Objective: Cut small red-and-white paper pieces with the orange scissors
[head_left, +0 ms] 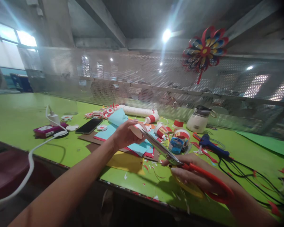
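One head view: pale paper piece [136, 131] at frame center, pinched in left hand [123, 135], presumably to steady it at the tips of scissors [168, 154]. Handles enclosed in right hand [200, 161], lower right, likely for leverage. Right of center: blue tub [175, 146], possibly crowding the blades; glue gun [214, 147], white flask [197, 123].

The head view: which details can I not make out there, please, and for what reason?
In the head view:
Pale piece in the left hand: full outline, partly covered by that hand.
Blue jar: lettering, too small to read.
White cable: its far run, cut off by the left edge.
Things behind the perforated screen: blurred and veiled by its mesh.
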`<state>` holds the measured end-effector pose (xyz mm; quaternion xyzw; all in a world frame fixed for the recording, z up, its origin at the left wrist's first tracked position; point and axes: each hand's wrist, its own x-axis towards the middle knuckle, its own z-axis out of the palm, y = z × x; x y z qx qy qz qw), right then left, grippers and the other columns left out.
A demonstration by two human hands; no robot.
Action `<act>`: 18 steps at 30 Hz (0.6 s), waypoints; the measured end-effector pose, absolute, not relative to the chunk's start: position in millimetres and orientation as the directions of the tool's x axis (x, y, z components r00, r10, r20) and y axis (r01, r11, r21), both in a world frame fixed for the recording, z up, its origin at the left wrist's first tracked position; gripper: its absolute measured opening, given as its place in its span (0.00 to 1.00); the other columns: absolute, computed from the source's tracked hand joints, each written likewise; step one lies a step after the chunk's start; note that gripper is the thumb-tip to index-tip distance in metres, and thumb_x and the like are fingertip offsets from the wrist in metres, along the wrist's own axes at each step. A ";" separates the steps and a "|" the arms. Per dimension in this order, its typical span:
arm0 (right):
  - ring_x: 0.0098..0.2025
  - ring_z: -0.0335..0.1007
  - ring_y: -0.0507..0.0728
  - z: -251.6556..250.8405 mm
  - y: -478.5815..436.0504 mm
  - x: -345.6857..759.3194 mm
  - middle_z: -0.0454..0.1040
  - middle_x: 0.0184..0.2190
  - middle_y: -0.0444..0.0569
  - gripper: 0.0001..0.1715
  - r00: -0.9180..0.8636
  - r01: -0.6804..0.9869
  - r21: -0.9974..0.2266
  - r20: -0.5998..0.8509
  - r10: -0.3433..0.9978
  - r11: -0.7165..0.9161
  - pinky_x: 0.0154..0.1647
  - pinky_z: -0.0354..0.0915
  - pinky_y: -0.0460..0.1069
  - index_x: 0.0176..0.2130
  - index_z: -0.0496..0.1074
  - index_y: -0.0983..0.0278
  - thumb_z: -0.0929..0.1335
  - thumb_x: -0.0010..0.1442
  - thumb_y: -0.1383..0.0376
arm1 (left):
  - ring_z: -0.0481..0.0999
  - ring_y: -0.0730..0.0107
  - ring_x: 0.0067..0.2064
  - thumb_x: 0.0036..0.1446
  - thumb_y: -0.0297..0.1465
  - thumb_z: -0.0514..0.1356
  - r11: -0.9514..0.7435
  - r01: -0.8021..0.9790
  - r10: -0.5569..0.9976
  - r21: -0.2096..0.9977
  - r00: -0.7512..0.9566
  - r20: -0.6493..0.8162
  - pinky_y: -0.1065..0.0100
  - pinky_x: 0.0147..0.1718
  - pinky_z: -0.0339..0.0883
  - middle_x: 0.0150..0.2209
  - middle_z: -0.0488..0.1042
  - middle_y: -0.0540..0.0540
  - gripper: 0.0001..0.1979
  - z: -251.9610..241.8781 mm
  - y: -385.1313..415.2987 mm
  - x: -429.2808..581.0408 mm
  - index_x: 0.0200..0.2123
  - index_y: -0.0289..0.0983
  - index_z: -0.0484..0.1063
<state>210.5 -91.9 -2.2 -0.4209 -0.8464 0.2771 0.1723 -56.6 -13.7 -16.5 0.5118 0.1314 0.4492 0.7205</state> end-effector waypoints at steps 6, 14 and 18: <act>0.32 0.66 0.55 -7.0 -88.1 211.7 0.68 0.30 0.45 0.19 -0.603 0.583 -0.662 0.036 0.797 0.471 0.31 0.64 0.49 0.43 0.71 0.58 0.63 0.58 0.52 | 0.67 0.70 0.26 0.49 0.39 0.55 0.091 -0.518 0.789 0.851 0.558 0.255 0.69 0.25 0.59 0.26 0.70 0.42 0.15 -18.2 -14.4 -56.2 0.28 0.30 0.70; 0.30 0.65 0.52 -17.5 -82.2 215.6 0.68 0.27 0.44 0.16 -0.649 0.493 -0.736 0.044 0.760 0.463 0.29 0.62 0.46 0.44 0.70 0.60 0.62 0.61 0.55 | 0.66 0.70 0.26 0.51 0.38 0.51 0.116 -0.519 0.728 0.847 0.625 0.282 0.68 0.26 0.59 0.24 0.68 0.44 0.17 -23.3 -10.0 -55.9 0.30 0.29 0.71; 0.25 0.62 0.49 -19.0 -84.3 213.1 0.66 0.24 0.42 0.13 -0.659 0.456 -0.795 -0.001 0.752 0.399 0.24 0.59 0.43 0.37 0.68 0.62 0.63 0.60 0.55 | 0.65 0.71 0.26 0.51 0.38 0.50 0.111 -0.519 0.711 0.848 0.638 0.297 0.69 0.26 0.59 0.23 0.67 0.43 0.18 -22.5 -9.6 -55.0 0.29 0.28 0.71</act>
